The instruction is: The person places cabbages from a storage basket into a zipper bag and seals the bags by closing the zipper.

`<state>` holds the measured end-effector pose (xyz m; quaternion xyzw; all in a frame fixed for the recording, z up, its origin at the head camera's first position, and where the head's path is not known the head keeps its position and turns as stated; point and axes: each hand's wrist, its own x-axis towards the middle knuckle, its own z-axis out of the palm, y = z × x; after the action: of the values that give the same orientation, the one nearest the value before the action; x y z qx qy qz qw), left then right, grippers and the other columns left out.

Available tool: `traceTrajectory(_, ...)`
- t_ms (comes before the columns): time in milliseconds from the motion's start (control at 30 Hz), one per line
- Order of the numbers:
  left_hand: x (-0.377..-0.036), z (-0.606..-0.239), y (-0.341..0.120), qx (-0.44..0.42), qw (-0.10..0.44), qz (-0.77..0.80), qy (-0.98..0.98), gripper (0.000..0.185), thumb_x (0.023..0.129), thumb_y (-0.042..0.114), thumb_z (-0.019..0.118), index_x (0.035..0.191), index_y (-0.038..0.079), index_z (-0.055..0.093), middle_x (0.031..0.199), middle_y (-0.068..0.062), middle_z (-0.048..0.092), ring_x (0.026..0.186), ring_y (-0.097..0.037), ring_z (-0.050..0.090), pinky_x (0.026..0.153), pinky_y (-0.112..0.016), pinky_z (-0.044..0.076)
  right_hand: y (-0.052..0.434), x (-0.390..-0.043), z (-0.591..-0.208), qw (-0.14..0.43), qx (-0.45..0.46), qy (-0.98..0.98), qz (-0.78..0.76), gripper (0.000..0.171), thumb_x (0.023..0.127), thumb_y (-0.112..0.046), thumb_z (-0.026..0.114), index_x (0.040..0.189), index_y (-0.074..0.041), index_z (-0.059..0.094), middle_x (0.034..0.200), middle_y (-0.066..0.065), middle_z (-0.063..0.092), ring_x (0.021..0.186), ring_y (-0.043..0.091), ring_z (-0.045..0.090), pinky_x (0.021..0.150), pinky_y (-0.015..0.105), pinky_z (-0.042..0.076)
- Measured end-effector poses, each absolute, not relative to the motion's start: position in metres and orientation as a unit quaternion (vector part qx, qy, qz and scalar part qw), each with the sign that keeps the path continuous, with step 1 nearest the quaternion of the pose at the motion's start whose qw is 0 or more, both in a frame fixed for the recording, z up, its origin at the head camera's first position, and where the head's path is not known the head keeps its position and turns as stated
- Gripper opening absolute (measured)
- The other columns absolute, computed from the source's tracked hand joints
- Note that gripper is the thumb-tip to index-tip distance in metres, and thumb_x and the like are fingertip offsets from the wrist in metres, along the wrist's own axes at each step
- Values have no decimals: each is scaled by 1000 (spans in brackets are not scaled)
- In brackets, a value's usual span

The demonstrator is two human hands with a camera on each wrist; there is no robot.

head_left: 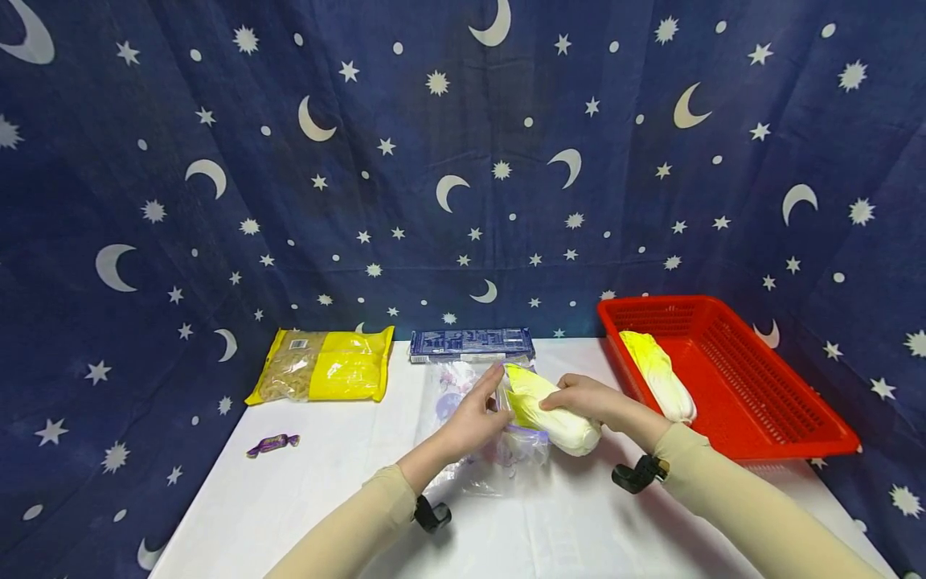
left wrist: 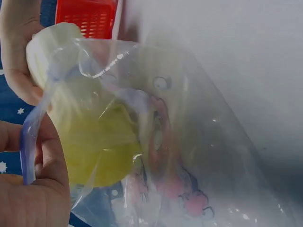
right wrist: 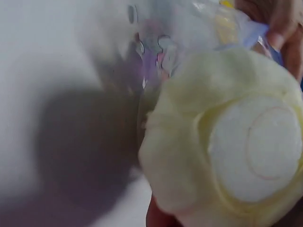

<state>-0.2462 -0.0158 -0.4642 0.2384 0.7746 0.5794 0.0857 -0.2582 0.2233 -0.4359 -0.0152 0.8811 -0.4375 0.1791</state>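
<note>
A napa cabbage [head_left: 571, 433], yellow at its leafy end and white at its base, is gripped by my right hand [head_left: 589, 399]. Its leafy end lies inside the mouth of a clear plastic bag [head_left: 486, 476] with printed figures and a purplish rim. My left hand [head_left: 472, 422] pinches the bag's rim [left wrist: 29, 137] between thumb and fingers, as the left wrist view shows. The cabbage's pale cut base [right wrist: 255, 146] fills much of the right wrist view, outside the bag. Most of my right hand is hidden there behind the cabbage.
At the right stands a red plastic basket [head_left: 767, 402] holding another napa cabbage [head_left: 657, 376]. A yellow bag of pasta [head_left: 350, 366] lies at the back left, with a purple wrapped candy [head_left: 272, 445] before it. A flat dark blue package [head_left: 470, 342] lies behind the plastic bag.
</note>
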Motion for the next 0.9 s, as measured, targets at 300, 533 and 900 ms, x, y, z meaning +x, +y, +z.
traceTrajectory(300, -244, -462, -17, 266, 67, 537, 798, 78, 91, 3, 62, 160, 0, 25, 171, 0, 13, 134, -24, 47, 106, -31, 49, 213, -258, -434, 141, -40, 917, -370, 35, 81, -33, 77, 90, -5, 58, 82, 9, 61, 71, 21, 59, 57, 29, 50)
traceTrajectory(533, -240, -469, -14, 292, 74, 522, 798, 77, 94, 1, 61, 161, 0, 22, 171, -7, 10, 152, -28, 23, 118, -39, 36, 219, -265, -431, 220, 32, 846, -485, 48, 91, -40, 68, 112, 2, 60, 89, 11, 65, 75, 21, 65, 61, 31, 58)
traceTrajectory(900, -232, -471, -8, 304, 71, 488, 815, 80, 91, 1, 62, 161, 2, 24, 171, -8, 13, 148, -29, 31, 110, -31, 45, 224, -274, -446, 318, 103, 661, -672, 50, 98, -39, 57, 125, 3, 50, 93, 9, 71, 79, 21, 71, 75, 41, 64)
